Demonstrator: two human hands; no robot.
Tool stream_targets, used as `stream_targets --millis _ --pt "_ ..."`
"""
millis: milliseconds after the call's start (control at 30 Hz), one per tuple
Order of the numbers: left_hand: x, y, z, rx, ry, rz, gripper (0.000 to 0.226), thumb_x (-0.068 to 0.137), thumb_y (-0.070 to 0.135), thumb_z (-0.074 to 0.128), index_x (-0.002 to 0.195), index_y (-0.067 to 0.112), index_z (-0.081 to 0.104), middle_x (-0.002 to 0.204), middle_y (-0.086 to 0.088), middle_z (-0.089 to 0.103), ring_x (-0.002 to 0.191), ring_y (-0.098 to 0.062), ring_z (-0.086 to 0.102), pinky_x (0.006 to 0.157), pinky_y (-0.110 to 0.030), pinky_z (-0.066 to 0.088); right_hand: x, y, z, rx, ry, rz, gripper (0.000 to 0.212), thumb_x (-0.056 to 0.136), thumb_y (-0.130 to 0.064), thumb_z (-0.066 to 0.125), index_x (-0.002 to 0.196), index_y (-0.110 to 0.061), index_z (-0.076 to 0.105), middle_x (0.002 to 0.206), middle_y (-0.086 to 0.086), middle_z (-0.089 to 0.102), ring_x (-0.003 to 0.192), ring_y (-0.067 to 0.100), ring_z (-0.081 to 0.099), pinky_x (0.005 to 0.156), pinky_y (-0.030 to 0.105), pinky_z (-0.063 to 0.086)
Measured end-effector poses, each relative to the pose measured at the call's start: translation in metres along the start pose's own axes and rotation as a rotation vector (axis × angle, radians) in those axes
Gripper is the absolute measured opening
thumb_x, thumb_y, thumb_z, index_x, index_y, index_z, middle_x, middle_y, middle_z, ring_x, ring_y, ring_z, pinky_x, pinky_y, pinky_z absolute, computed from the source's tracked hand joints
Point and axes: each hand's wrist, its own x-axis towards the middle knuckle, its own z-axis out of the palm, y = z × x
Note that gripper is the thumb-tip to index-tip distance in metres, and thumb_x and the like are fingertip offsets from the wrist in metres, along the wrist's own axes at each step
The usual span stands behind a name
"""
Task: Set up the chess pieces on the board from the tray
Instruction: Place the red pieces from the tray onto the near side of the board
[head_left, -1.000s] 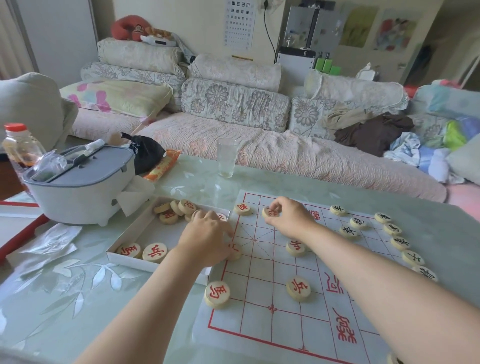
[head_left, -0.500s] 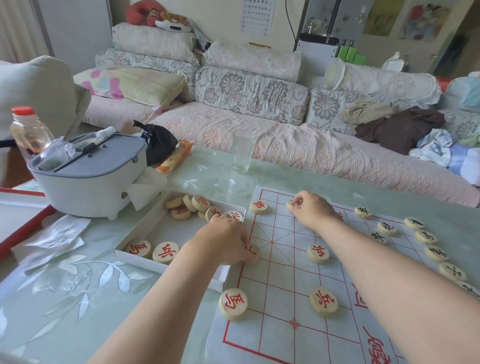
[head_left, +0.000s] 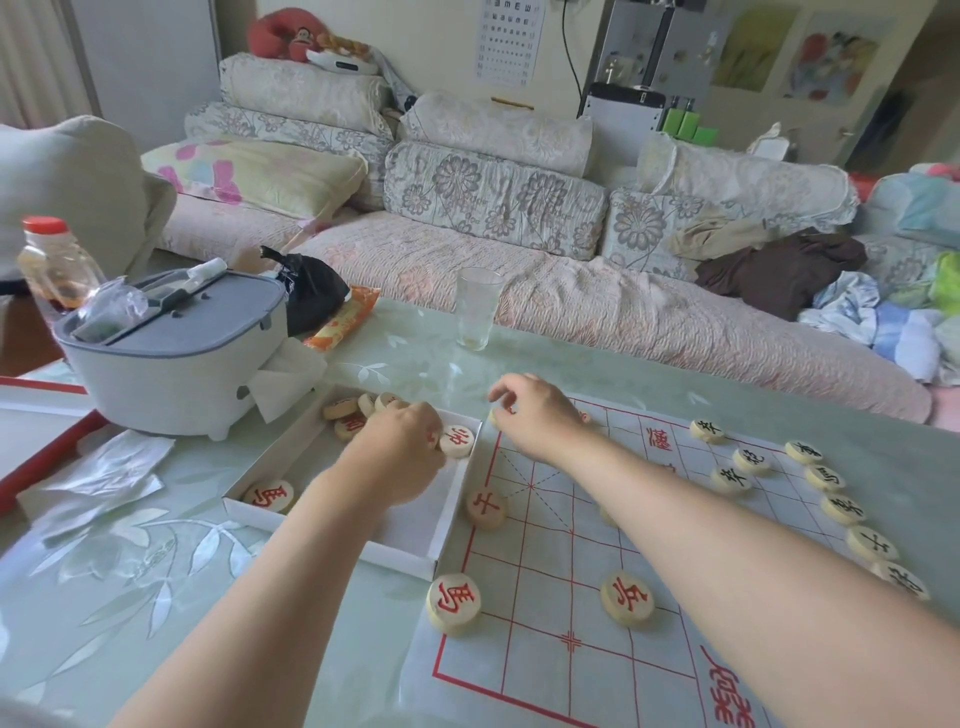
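White card tray (head_left: 447, 525) sits touching the board (head_left: 545, 571) along its left edge, w/ red discs not yet moved across: a 馬 disc (head_left: 269, 494) at the tray's near end, a small heap (head_left: 341, 408) at its far end, and a single disc (head_left: 457, 440) against the wall next to the board. Left hand (head_left: 402, 441) is down in that far end, fingers curled over the heap; can't tell if it has one gripped. Right hand (head_left: 535, 410) is at the board's far-left corner, fingertips pinching a corner piece (head_left: 497, 414) that's on or just above the grid. Progress, by my read: the black row (head_left: 824, 477) looks laid out along the board's right side, approx eight showing. Red is only partly out: 馬 piece (head_left: 453, 603), 士 piece (head_left: 485, 509) and 兵 piece (head_left: 627, 597) on the board's left half, others prob hidden under the right forearm. So red is maybe half done. Other writing: big red chars on the board, one like 漢 (head_left: 658, 440), and an eye chart (head_left: 506, 41) of E shapes on the wall beyond the board.
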Motion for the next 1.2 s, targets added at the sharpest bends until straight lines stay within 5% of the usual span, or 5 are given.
stream_targets --millis 233,467,800,1000,1200 --pt "-0.006 -0.028 -0.001 0.043 -0.032 -0.086 0.045 0.086 0.025 0.063 0.128 0.025 0.049 0.124 -0.005 0.050 0.114 -0.026 0.048 0.097 -0.038 0.043 -0.009 -0.050 0.020 -0.127 -0.199 -0.076 0.045 0.083 -0.044 0.063 0.126 -0.029 0.059 0.127 -0.002 0.056 0.115 0.021 0.057 0.096 0.036 0.047" --pt "-0.005 -0.033 0.000 0.015 -0.050 -0.085 0.050 0.086 0.026 0.063 0.133 0.025 0.046 0.128 -0.004 0.051 0.116 -0.026 0.048 0.099 -0.039 0.043 -0.010 -0.056 0.025 -0.433 -0.250 -0.034 0.044 0.089 -0.039 0.055 0.130 -0.022 0.053 0.128 0.010 0.045 0.121 0.033 0.049 0.098 0.041 0.043" --pt "-0.006 -0.021 -0.002 -0.049 -0.021 -0.078 0.039 0.091 0.028 0.054 0.129 0.019 0.051 0.124 -0.006 0.058 0.112 -0.025 0.053 0.094 -0.036 0.045 -0.020 -0.051 0.026 -0.273 -0.181 -0.152 0.036 0.077 -0.051 0.061 0.109 -0.040 0.049 0.104 -0.010 0.063 0.110 0.018 0.050 0.090 0.034 0.035" --pt "-0.008 -0.014 -0.012 -0.241 0.010 -0.163 0.034 0.093 0.024 0.054 0.127 0.022 0.057 0.109 -0.005 0.066 0.095 -0.020 0.060 0.068 -0.024 0.040 -0.039 -0.070 0.010 0.063 -0.138 -0.239 0.045 0.077 -0.039 0.075 0.112 -0.032 0.048 0.107 -0.015 0.062 0.088 0.008 0.056 0.065 0.017 0.037" --pt "-0.012 -0.021 -0.024 -0.134 0.086 -0.230 0.024 0.088 0.016 0.058 0.110 0.015 0.066 0.102 -0.004 0.062 0.085 -0.020 0.051 0.070 -0.026 0.039 -0.030 -0.074 0.024 -0.005 -0.225 -0.154 0.047 0.081 -0.043 0.074 0.120 -0.031 0.051 0.120 -0.008 0.056 0.107 0.016 0.057 0.080 0.029 0.040"
